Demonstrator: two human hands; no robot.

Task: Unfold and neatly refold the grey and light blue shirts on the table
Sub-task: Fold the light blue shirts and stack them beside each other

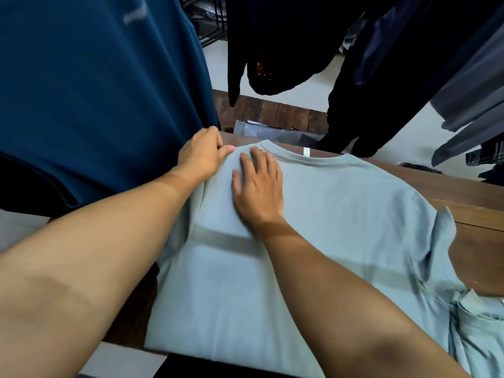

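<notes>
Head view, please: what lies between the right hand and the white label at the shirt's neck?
In the head view, only the shirt itself: smooth fabric and its collar band run between the right hand and the label.

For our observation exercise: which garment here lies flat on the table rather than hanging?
The light blue shirt, spread on the wooden table; the dark teal shirt, black garment and grey garments all hang.

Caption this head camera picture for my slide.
Left-hand grip holds a shoulder of the light blue shirt on the wooden table while the right-hand grip presses it flat.
</notes>
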